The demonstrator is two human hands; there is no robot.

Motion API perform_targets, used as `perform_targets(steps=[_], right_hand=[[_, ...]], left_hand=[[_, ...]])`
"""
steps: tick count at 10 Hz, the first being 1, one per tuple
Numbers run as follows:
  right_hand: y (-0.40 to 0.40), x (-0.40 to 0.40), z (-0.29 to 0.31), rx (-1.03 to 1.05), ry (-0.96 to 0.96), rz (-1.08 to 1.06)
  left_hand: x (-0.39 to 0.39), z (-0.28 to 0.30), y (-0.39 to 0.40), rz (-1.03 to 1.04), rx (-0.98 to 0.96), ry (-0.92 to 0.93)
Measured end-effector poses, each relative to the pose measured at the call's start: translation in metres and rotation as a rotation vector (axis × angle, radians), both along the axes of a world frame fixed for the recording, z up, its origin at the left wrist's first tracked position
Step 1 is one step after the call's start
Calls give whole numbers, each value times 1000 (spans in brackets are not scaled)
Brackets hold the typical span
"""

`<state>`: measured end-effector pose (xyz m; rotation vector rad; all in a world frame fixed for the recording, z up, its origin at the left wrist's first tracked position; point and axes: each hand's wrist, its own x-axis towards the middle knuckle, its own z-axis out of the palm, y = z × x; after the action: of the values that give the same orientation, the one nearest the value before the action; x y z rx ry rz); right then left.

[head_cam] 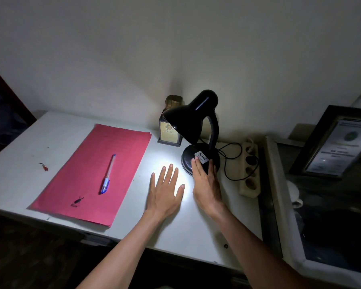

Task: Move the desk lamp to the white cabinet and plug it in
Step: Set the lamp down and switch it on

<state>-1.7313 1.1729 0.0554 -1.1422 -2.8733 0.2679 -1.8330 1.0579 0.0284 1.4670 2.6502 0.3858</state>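
A black desk lamp (198, 130) with a bent neck stands lit on the white cabinet top (61, 134), near the wall. My right hand (206, 182) rests against the front of the lamp's round base (189, 158), fingers spread on it, not closed around it. My left hand (167, 188) lies flat and open on the surface in the lamp's pool of light, just left of the base. The lamp's black cord (231, 161) loops to a beige power strip (249, 167) on the right.
A pink paper stack (79, 174) with a blue pen (108, 174) on it lies to the left. A small trophy (171, 126) stands behind the lamp. A framed certificate (333, 144) leans at the right above a glass-topped unit (279, 195).
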Motion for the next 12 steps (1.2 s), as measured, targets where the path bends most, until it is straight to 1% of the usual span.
perform_targets(steps=[3,5,6,7,8,9,10,12], right_hand=[[0,-3,-5,54,23,-24],[-2,-3,-4,144,64,-44],[-3,-7,-5,123,35,-46],[-5,-5,-4,141,48,-32],[-5,-4,-4,156,109,-39],[-4,-6,-9,72,114,-63],[-1,-6,-13,31,152,-82],[-3,-4,-13,27,182,-85]], left_hand=[[0,1,0,-3,-3,7],[0,1,1,0,1,10],[0,0,0,-3,6,12],[0,-1,1,1,11,15],[0,-1,3,5,6,-5],[0,-2,3,4,9,-3],[0,-3,3,7,12,-8],[-2,-7,2,-44,-5,-6]])
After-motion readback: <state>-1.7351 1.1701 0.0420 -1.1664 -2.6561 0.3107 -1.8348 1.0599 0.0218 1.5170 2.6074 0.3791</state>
